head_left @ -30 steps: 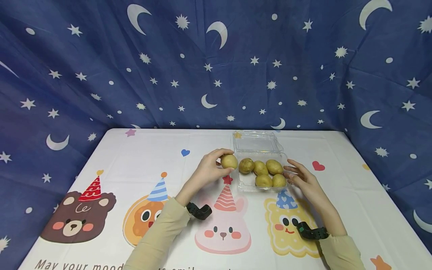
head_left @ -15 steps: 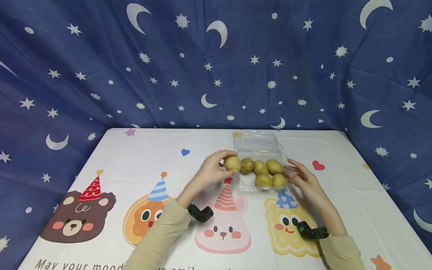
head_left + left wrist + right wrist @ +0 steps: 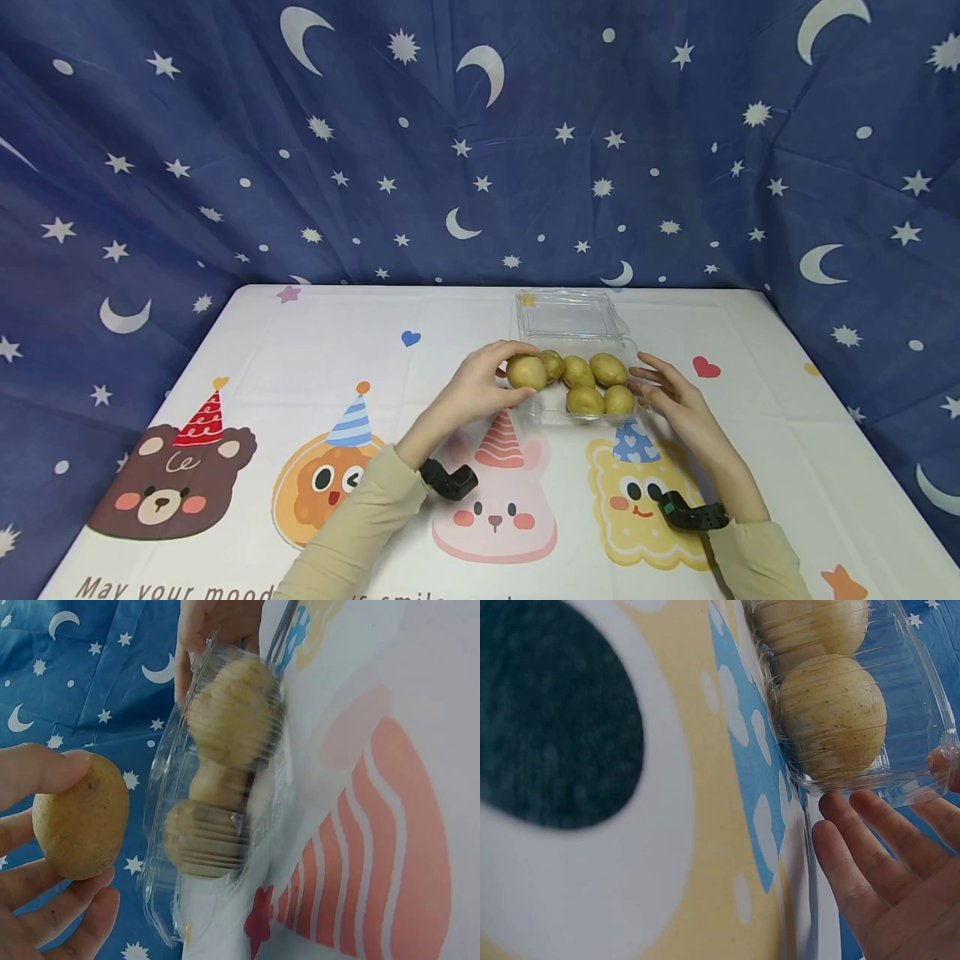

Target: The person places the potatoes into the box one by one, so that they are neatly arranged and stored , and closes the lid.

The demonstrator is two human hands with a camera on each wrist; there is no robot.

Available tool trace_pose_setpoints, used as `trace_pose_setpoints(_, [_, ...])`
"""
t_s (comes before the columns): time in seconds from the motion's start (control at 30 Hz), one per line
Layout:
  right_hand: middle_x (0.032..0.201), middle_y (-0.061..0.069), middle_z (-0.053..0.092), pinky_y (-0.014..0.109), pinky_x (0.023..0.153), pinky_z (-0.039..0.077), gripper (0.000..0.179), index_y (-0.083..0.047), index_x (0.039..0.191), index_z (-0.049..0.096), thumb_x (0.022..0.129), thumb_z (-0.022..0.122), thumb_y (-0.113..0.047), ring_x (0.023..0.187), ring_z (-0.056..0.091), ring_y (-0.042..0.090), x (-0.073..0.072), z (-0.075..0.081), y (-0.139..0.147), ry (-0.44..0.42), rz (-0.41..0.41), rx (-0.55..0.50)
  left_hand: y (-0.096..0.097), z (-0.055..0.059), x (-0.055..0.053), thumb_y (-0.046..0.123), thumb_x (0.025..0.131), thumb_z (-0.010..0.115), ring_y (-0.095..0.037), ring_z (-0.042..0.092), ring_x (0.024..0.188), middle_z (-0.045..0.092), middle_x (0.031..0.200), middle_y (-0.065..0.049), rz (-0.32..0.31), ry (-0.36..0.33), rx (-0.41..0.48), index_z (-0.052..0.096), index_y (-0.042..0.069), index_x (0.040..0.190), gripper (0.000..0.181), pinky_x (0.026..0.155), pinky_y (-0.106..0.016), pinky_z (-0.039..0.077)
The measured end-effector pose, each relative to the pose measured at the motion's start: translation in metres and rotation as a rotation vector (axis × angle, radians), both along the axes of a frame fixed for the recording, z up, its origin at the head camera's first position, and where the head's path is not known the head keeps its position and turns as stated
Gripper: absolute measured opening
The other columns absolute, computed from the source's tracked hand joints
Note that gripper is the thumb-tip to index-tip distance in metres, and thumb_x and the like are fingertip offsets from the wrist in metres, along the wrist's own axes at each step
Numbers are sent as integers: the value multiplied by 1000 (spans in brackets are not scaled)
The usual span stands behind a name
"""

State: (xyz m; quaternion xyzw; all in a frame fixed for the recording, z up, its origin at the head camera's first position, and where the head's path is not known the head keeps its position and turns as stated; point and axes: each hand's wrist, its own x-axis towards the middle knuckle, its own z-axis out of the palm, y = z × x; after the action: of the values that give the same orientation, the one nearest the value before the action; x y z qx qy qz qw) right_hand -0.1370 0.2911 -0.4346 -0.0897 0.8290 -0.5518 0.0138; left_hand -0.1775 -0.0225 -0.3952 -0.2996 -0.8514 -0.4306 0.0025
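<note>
My left hand (image 3: 476, 385) grips a round yellow potato (image 3: 527, 372) between thumb and fingers, over the left edge of a clear plastic clamshell box (image 3: 549, 410). The left wrist view shows the gripped potato (image 3: 81, 819) apart from the box, raised beside its open side. Several potatoes (image 3: 585, 400) lie in the box, one partly hidden behind the held one. The right hand (image 3: 675, 402) rests its fingertips against the box's right wall, fingers mostly straight. In the right wrist view, those fingers (image 3: 855, 877) touch the plastic near a potato (image 3: 832, 712).
The box's clear lid (image 3: 573, 317) is folded back toward the far table edge. A white cartoon-print tablecloth (image 3: 337, 333) covers the table. Behind it hangs a blue curtain (image 3: 420, 167) with moons and stars. Each wrist carries a black camera strap (image 3: 450, 481).
My left hand has moved right and slightly nearer with the potato, from beside the box to over its left edge. The right hand has stayed in place at the box.
</note>
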Motion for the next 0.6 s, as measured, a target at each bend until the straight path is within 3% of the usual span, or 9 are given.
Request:
trace_pose_setpoints(0.33, [140,32,44,13,84,51,54,-4,150,27,102,45,-18,104,56,-14,0,-1,2,-8,-2,-6,12,-2,7,15,79,77,-21,59,106,62,128,-5,-51,-23,-37,60,12,126,51,84,-39,55])
trace_pose_setpoints(0.6, [139,33,44,14,85,51,54,-2,149,27,102,46,-19,105,57,-13,-1,-1,2,-7,4,-25,16,-4,8,16,78,78,-20,59,110,62,128,-3,-47,-6,-43,60,15,125,50,86,-38,54])
